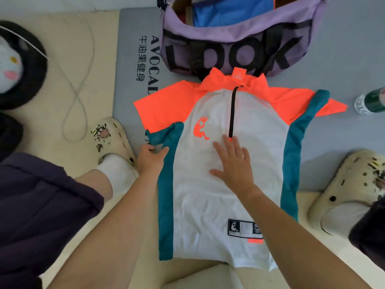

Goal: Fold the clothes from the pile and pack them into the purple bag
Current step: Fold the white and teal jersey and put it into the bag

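So the shirt (227, 163) is laid flat, front up, on the grey mat (133, 59) on the floor, collar pointing at the purple bag (235, 49), which sits just past it and touches the collar. Left hand (151, 158) has its grip pinched on the teal side panel right under the sleeve, thumb on top and fingers tucked under the edge. Right hand (233, 161) is spread flat on the chest, not gripping anything, just pinning the fabric near the bottom of the zipper. My guess at what goes wrong: if the flat hand lets off while the side gets pulled over, the whole shirt slides and the fold comes out crooked, and that orange sleeve could bunch up underneath. The far sleeve is already a bit twisted too. There's a water bottle (370, 101) lying near that far sleeve, so a sloppy flip could knock it. The bag is open and already has something blue and orange folded inside.
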`<state>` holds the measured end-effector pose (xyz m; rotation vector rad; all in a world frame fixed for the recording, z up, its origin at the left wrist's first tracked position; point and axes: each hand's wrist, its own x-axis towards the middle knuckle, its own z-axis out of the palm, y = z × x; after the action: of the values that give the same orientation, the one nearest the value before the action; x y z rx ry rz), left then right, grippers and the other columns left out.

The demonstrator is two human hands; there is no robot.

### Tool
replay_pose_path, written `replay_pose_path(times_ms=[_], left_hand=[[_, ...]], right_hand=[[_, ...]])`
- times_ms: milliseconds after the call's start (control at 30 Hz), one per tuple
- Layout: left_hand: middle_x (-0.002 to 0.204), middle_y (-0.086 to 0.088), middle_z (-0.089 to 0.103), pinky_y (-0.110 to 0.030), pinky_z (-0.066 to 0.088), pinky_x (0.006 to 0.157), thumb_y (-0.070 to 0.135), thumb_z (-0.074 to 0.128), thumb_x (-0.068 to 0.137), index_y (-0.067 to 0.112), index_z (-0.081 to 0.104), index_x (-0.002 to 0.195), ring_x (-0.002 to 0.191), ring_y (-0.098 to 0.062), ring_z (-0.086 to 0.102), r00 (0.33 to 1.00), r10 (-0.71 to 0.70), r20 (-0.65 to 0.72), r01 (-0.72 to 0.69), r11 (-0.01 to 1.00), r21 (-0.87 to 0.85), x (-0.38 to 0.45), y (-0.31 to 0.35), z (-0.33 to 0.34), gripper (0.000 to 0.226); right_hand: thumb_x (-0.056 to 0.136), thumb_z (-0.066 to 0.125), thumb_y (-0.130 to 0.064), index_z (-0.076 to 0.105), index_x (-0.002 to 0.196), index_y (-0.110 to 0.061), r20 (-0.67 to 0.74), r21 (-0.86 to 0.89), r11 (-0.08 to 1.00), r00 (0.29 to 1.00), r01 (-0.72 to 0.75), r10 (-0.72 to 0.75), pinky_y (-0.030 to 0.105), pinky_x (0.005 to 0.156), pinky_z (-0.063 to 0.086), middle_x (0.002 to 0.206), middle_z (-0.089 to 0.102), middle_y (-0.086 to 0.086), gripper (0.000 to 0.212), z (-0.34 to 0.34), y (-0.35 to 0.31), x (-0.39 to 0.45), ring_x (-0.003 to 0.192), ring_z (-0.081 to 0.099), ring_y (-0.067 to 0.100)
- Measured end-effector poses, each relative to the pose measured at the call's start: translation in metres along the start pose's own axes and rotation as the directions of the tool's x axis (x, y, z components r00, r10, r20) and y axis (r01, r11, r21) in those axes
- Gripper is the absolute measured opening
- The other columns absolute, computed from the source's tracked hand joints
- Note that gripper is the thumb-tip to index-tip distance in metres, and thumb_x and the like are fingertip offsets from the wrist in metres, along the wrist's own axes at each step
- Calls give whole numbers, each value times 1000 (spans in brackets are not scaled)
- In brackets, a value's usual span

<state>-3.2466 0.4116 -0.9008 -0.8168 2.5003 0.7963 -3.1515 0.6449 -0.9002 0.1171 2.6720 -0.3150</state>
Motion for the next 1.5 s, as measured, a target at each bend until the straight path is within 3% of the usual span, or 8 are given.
replay_pose_path(times_ms=[267,500,600,700,900,1167,1333,1500], left_hand=[[54,16,47,-21,34,51,37,76,75,23,50,64,50,-3,43,990,18,141,44,903,-426,5,14,10,31],[99,2,66,-35,50,88,42,75,82,18,65,86,96,-18,61,913,-68,403,262,854,-450,15,21,2,26],[103,-3,69,-34,50,85,31,74,85,21,69,92,96,-19,62,945,-27,327,208,819,-535,15,23,1,14],[95,-1,67,-36,51,82,29,73,87,23,67,90,88,-16,60,965,-14,262,144,862,-485,14,21,6,9],[90,8,57,-20,53,52,31,69,90,21,61,105,80,-7,59,970,-29,240,145,865,-480,3,22,4,19],[99,2,58,-24,56,59,28,67,92,16,61,112,90,-12,60,945,-77,319,240,825,-511,-12,31,-3,24],[87,5,48,-20,54,47,20,67,93,21,59,96,83,-11,57,987,-65,144,144,746,-650,-14,34,-16,9],[118,15,49,-30,60,60,13,61,96,31,58,127,95,-7,58,972,123,198,31,774,-632,-11,37,-26,36]], right_hand=[[83,57,-63,8,155,-33,0,-27,1000,1000,16,-16,46,119,15,164,-4,-3,92,-2,8,0,151,-5,24],[85,68,-47,35,149,-22,-98,272,962,995,0,28,43,116,25,159,24,6,76,-24,15,0,148,17,26],[84,73,-27,52,133,-8,-318,585,793,850,-172,419,31,107,31,137,49,16,56,-36,47,-8,130,42,31],[87,69,-27,52,129,-4,-112,740,468,597,-484,795,35,101,37,125,52,18,51,-41,90,-22,118,49,32],[91,66,-27,51,125,-5,154,813,136,435,-566,887,40,96,48,123,59,12,44,-30,128,-30,110,58,30],[88,67,-28,52,68,-10,208,849,127,547,-512,811,31,55,41,66,49,5,31,-42,134,-31,57,44,19],[93,62,-18,49,81,-17,102,970,82,689,-229,718,25,55,45,74,60,6,17,-69,138,-44,59,55,15],[92,63,-11,54,115,-26,83,971,127,783,-203,616,23,57,53,75,67,9,30,-87,142,-43,59,64,10]])
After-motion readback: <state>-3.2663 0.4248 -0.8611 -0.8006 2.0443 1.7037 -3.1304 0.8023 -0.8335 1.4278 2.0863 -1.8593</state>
